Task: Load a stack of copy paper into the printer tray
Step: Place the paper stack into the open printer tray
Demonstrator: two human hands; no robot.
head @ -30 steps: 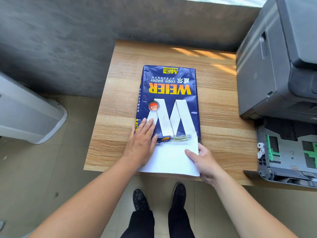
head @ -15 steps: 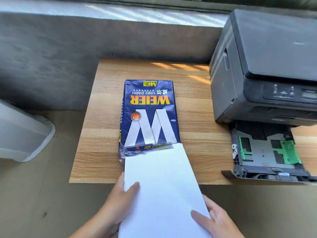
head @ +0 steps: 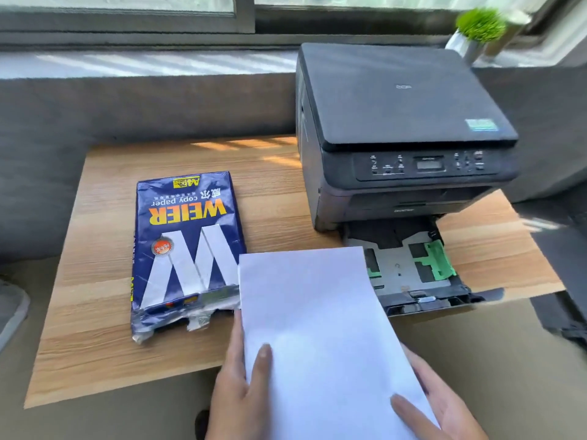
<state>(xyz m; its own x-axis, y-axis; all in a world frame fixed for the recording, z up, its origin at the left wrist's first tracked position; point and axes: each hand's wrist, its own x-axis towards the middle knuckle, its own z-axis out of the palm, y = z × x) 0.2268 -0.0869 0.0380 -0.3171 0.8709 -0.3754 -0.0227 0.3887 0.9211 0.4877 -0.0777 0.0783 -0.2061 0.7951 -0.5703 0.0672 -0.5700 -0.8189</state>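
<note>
A white stack of copy paper [head: 317, 328] is held over the front edge of the table, its far end overlapping the left side of the tray. My left hand [head: 236, 389] grips its left edge with the thumb on top. My right hand [head: 435, 404] grips its right edge near the bottom corner. The blue paper wrapper [head: 184, 242], torn open at the near end, lies flat on the wooden table [head: 101, 312]. The dark grey printer [head: 403, 138] stands at the right, and its paper tray [head: 409, 271] is pulled out, showing green guides and no paper.
A small green plant in a white pot [head: 476, 30] sits on the window ledge behind the printer. A grey wall runs behind the table. A pale object [head: 9, 306] shows at the far left edge, and a dark object [head: 568, 312] at the far right.
The paper stack came fully out of the wrapper and moved right toward the tray, both hands on it. The view lifted and swung right, bringing in the whole printer.
</note>
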